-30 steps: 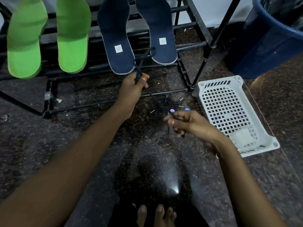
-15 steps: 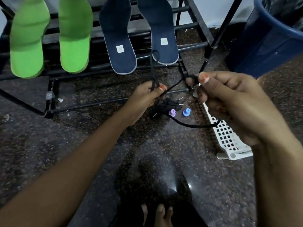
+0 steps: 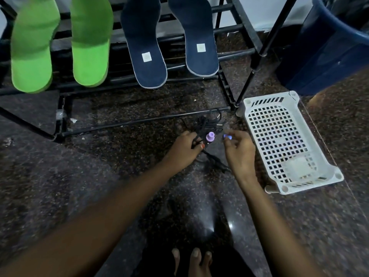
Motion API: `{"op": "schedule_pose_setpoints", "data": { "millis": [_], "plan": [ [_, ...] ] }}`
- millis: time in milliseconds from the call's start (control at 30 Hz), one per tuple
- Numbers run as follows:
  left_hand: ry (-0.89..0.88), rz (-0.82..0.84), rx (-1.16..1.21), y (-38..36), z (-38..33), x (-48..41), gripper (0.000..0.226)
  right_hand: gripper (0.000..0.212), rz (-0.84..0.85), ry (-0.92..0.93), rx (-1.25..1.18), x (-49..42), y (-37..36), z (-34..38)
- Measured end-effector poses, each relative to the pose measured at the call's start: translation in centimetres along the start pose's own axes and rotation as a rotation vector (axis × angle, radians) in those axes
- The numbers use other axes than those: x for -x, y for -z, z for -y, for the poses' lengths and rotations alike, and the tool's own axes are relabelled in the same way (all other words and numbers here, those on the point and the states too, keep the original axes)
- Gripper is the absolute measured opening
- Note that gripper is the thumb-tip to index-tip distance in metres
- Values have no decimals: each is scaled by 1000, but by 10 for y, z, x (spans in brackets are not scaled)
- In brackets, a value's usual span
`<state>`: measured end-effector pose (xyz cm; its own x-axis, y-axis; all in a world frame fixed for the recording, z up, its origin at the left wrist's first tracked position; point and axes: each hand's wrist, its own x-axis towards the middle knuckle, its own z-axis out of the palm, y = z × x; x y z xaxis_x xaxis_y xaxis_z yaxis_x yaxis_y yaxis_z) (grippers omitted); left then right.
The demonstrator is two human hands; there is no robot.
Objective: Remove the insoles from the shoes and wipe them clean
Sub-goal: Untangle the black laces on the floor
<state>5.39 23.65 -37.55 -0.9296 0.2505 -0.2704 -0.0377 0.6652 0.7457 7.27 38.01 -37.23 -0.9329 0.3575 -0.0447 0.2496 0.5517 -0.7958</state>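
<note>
Two green insoles (image 3: 32, 48) and two navy insoles (image 3: 146, 47) lean on the black rack (image 3: 239, 29). On the floor (image 3: 79, 176), the left hand (image 3: 184, 148) is closed around black laces (image 3: 205, 124); the right hand (image 3: 239, 150) pinches a small blue piece (image 3: 227, 136) beside a purple piece (image 3: 210, 136), near the white basket (image 3: 311, 140).

Hands (image 3: 184, 148) (image 3: 239, 150) — black laces (image 3: 205, 124) — floor

Head-worn, wide-angle, looking forward and steeply down from close above speckled dark stone floor (image 3: 99, 186), black metal rack (image 3: 239, 29) at twelve o'clock.
</note>
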Motion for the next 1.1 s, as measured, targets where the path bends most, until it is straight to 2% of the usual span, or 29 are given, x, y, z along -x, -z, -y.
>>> {"op": "schedule_pose_setpoints", "data": {
  "millis": [100, 200, 300, 433, 567, 667, 833, 900, 1000, 1100],
  "plan": [
    [-44, 24, -41, -2, -2, -2, 18, 23, -6, 326, -53, 5, -1, 20],
    [-130, 52, -43, 2, -6, -2, 25, 34, 214, 548, 95, 0, -5, 23],
    [-148, 65, 31, 13, -7, -2, 24, 34, 348, 513, 240, -8, -4, 17],
    [-45, 210, 270, 32, -12, -1, 8, 23, 410, 482, 150, -16, 9, 16],
    [85, 284, 530, 48, -23, 3, 31, 15, 371, 405, -66, -22, 20, 20],
    [131, 395, 658, 62, -32, 6, 26, 20, 342, 344, -227, -25, 30, 29],
    [145, 473, 830, 73, -45, 10, 22, 25, 219, 219, -403, -30, 40, 37],
    [148, 476, 928, 72, -49, 12, 22, 24, 178, 181, -430, -29, 37, 36],
    [131, 388, 1137, 66, -54, 10, 22, 20, 159, 138, -424, -20, 25, 29],
    [114, 278, 1271, 57, -57, 5, 22, 16, 186, 224, -313, -2, 9, 27]
  ]
}}
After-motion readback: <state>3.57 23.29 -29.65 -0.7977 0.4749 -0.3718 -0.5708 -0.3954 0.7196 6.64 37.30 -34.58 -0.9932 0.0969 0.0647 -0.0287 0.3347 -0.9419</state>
